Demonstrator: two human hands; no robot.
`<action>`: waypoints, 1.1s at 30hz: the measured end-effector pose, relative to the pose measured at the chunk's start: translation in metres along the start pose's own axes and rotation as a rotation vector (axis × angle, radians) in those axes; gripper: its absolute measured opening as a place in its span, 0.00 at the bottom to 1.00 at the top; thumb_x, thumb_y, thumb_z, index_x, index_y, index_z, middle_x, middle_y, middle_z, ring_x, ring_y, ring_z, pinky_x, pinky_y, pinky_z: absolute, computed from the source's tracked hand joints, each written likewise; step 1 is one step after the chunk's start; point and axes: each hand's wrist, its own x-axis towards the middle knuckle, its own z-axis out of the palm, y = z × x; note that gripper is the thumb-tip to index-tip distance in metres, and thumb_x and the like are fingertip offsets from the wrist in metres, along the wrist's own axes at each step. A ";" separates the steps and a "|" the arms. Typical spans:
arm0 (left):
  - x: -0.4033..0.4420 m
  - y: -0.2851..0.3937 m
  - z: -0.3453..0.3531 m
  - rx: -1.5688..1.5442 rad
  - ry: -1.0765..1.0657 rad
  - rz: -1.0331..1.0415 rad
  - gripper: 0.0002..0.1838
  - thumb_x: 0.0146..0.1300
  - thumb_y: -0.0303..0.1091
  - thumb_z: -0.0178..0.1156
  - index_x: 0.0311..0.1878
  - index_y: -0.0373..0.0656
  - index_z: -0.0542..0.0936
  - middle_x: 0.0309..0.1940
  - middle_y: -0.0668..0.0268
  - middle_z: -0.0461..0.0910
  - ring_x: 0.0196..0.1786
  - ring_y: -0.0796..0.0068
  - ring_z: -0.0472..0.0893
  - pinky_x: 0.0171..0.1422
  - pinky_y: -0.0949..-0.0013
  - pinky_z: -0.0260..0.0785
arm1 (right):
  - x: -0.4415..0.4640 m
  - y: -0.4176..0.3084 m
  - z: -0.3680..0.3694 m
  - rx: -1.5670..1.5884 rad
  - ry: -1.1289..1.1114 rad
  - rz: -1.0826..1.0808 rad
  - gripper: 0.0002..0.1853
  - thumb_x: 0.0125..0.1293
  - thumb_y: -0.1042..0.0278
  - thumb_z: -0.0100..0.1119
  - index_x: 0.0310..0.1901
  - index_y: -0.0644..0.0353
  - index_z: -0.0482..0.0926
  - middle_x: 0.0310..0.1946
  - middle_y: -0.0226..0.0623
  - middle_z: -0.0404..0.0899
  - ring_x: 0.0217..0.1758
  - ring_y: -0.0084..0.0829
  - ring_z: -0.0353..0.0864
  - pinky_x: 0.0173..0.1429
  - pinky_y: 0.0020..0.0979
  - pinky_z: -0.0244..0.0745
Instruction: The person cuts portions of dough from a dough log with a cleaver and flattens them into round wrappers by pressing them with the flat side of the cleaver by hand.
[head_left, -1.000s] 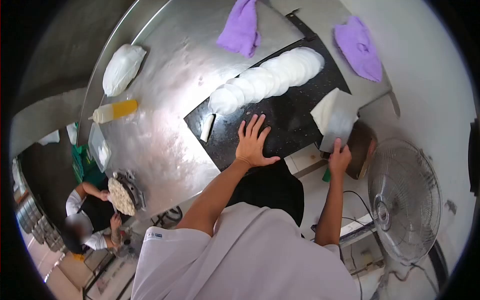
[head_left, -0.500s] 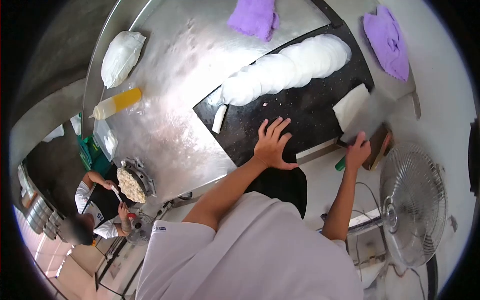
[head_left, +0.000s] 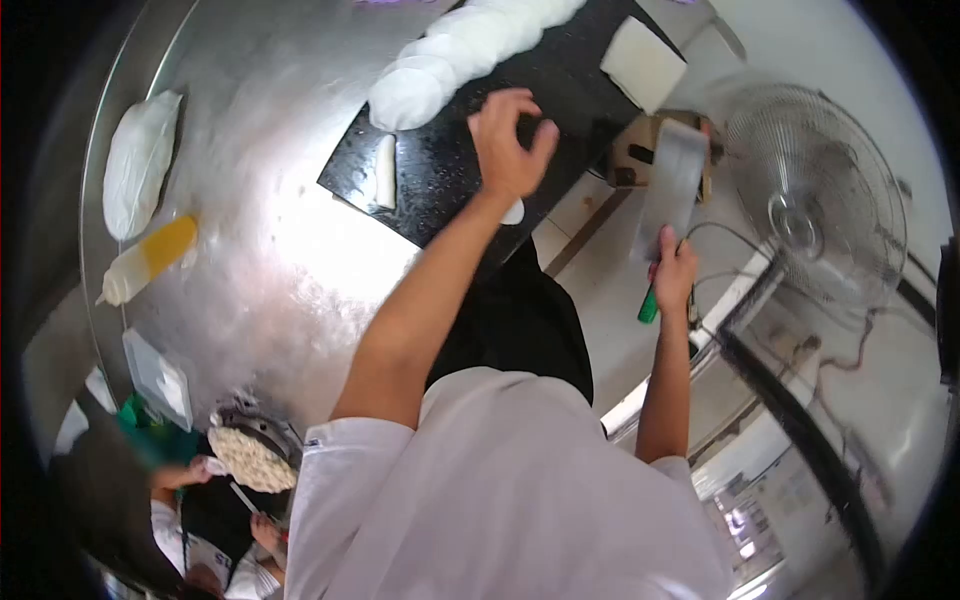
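My right hand [head_left: 674,268] is wrapped round the green handle of a cleaver [head_left: 670,185]. Its broad blade points away from me, off the right side of the black board [head_left: 440,190]. Over that board is my left hand [head_left: 512,145], thumb apart from its curved fingers, with nothing visible in it. A small white disc [head_left: 513,212], probably dough, shows partly beside my left wrist. Beyond the hand, thin white dough rounds [head_left: 440,75] overlap in a long row. A short dough strip [head_left: 386,172] lies near the board's left corner.
A folded white cloth [head_left: 643,65] lies at the board's right edge. A wire fan [head_left: 800,205] stands at right. On the steel table [head_left: 250,260] are a white bag [head_left: 140,165], a yellow squeeze bottle [head_left: 150,260] and a plastic box [head_left: 158,380]. A co-worker [head_left: 215,530] handles filling at lower left.
The cleaver has swung away from the white cloth and now points forward. My left hand has lifted and curled from lying flat on the board. The whole view has shifted; a small white disc now shows.
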 end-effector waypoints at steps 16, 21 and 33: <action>0.027 0.015 -0.030 -0.229 0.200 -0.286 0.31 0.72 0.38 0.62 0.71 0.32 0.63 0.64 0.50 0.70 0.55 0.64 0.77 0.59 0.64 0.72 | -0.098 0.044 0.016 -0.016 -0.349 -0.257 0.29 0.60 0.41 0.73 0.42 0.66 0.86 0.32 0.50 0.87 0.34 0.46 0.87 0.43 0.42 0.79; -0.030 0.044 -0.038 0.496 -0.292 0.276 0.47 0.62 0.59 0.66 0.75 0.37 0.65 0.77 0.44 0.60 0.80 0.44 0.57 0.80 0.33 0.45 | -0.041 -0.005 0.094 -0.058 -0.615 -0.376 0.30 0.51 0.39 0.78 0.44 0.59 0.88 0.41 0.51 0.88 0.47 0.51 0.88 0.52 0.47 0.80; -0.006 0.028 -0.025 1.021 -0.822 0.247 0.50 0.59 0.70 0.62 0.82 0.62 0.61 0.84 0.55 0.50 0.85 0.49 0.46 0.79 0.21 0.36 | -0.015 -0.037 0.106 -0.227 -0.610 -0.384 0.39 0.44 0.46 0.84 0.50 0.64 0.75 0.41 0.52 0.87 0.48 0.56 0.86 0.53 0.50 0.79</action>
